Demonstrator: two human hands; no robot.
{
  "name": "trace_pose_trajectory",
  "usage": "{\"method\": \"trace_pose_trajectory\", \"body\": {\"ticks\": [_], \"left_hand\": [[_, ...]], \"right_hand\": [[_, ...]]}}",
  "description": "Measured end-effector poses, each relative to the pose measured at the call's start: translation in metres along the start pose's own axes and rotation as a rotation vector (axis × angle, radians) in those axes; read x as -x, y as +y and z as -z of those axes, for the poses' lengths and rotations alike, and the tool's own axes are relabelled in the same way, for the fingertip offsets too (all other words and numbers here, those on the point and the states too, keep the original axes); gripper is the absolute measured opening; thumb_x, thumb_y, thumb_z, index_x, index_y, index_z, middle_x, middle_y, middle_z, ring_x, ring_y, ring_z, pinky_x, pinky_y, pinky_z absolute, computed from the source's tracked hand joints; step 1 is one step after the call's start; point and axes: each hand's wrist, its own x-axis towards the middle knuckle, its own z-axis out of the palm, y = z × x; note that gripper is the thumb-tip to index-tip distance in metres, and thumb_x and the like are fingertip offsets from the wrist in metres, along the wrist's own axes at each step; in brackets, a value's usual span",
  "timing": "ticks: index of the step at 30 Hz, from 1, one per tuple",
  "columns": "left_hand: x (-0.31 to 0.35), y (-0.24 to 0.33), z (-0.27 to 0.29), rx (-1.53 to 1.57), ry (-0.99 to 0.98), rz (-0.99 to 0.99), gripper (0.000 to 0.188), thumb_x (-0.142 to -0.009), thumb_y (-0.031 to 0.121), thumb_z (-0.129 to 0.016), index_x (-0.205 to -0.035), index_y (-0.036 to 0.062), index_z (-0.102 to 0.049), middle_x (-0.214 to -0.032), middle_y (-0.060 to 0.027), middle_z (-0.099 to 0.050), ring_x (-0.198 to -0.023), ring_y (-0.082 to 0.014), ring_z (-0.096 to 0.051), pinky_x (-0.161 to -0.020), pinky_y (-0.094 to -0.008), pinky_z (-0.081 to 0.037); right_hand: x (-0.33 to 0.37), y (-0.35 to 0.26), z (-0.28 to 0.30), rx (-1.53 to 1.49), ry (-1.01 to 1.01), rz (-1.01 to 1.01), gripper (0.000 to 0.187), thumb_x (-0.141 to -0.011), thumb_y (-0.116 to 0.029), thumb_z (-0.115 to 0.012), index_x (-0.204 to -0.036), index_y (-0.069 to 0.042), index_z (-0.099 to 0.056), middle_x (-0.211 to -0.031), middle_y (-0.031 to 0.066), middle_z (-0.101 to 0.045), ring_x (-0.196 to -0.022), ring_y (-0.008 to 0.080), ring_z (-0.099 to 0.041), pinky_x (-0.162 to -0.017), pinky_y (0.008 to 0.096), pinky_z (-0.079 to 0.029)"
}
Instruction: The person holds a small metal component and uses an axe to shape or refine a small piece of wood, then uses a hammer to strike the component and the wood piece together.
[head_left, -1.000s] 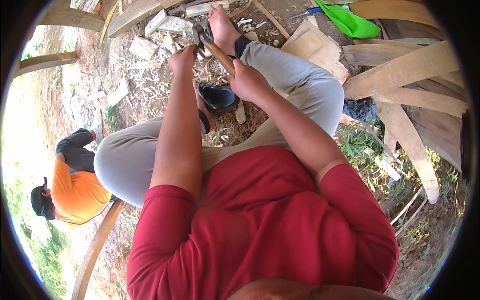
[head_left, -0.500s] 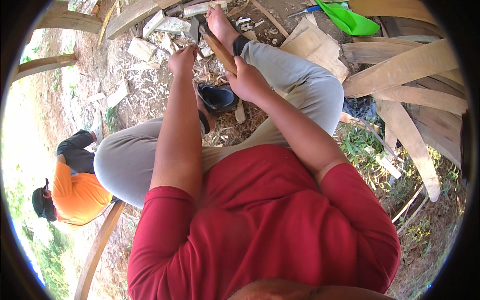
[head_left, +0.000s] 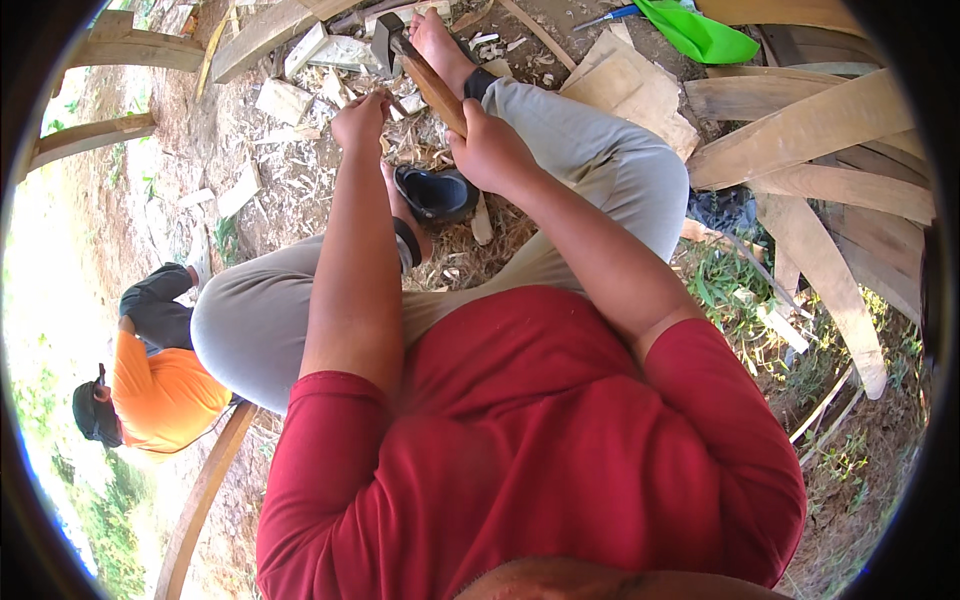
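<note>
My right hand is wrapped round the wooden handle of a hammer. Its dark grey metal head points away from me, over pale wood pieces between my feet and just beyond my left hand. With fingers pinched together, my left hand is low over the chip-strewn ground, left of the hammer handle. Whatever lies between those fingers is too small to make out. Close below both hands is an empty black shoe, next to my bare foot.
Curved planks are stacked at the right. A green cloth-like thing and a blue-handled tool lie at the far right. Wood offcuts and shavings cover the ground. At the left a person in an orange top sits beside a curved timber.
The hammer head has lifted slightly up and away from my left hand, and my right hand has shifted a little left. My left hand stays nearly in place.
</note>
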Motion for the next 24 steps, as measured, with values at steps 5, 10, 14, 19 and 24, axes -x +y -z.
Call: {"method": "trace_pose_trajectory", "body": {"ticks": [5,10,14,19,24], "left_hand": [[0.01,0.004,-0.001,0.137,0.008,0.018,0.025,-0.092,0.012,-0.081,-0.1,-0.0114,-0.075,-0.088,-0.0127,-0.077,-0.073,-0.0151,-0.073,-0.065,-0.0249,-0.061],[0.01,0.008,-0.002,0.016,0.038,0.001,0.023,-0.089,0.012,-0.079,-0.097,-0.0101,-0.076,-0.083,-0.0099,-0.076,-0.07,-0.0136,-0.073,-0.064,-0.0242,-0.059],[0.009,0.01,-0.001,-0.258,0.03,-0.044,0.023,-0.087,0.016,-0.079,-0.089,-0.0065,-0.079,-0.076,-0.0067,-0.075,-0.064,-0.0105,-0.068,-0.06,-0.024,-0.054],[-0.001,-0.003,0.001,-0.054,0.03,-0.078,0.022,-0.084,0.02,-0.079,-0.088,-0.0019,-0.081,-0.074,-0.0066,-0.075,-0.065,-0.0089,-0.069,-0.059,-0.0239,-0.052],[-0.002,-0.001,0.002,-0.277,0.057,-0.079,0.026,-0.087,0.025,-0.078,-0.092,-0.0003,-0.083,-0.075,-0.0035,-0.077,-0.065,-0.0093,-0.069,-0.064,-0.0264,-0.054]], "right_hand": [[0.001,0.013,-0.005,0.088,-0.112,-0.049,0.037,-0.101,-0.027,-0.064,-0.122,0.001,-0.054,-0.098,0.03,-0.072,-0.097,0.05,-0.07,-0.083,0.0577,-0.055],[0.015,0.005,-0.005,-0.041,-0.032,-0.033,0.052,-0.101,-0.026,-0.063,-0.142,0.002,-0.048,-0.11,0.0304,-0.072,-0.105,0.0468,-0.07,-0.091,0.0558,-0.055],[0.011,0.0,-0.003,0.008,-0.103,-0.038,0.051,-0.101,-0.026,-0.063,-0.141,0.001,-0.049,-0.108,0.0301,-0.072,-0.104,0.047,-0.07,-0.09,0.0557,-0.055],[0.007,0.005,-0.008,0.01,-0.026,0.002,0.045,-0.1,-0.025,-0.063,-0.136,0.001,-0.051,-0.104,0.0282,-0.073,-0.099,0.0473,-0.072,-0.086,0.0556,-0.057],[0.003,0.0,0.004,0.061,-0.06,0.018,0.039,-0.1,-0.024,-0.063,-0.127,0.001,-0.053,-0.096,0.0276,-0.073,-0.095,0.0477,-0.071,-0.082,0.0568,-0.056]]}}
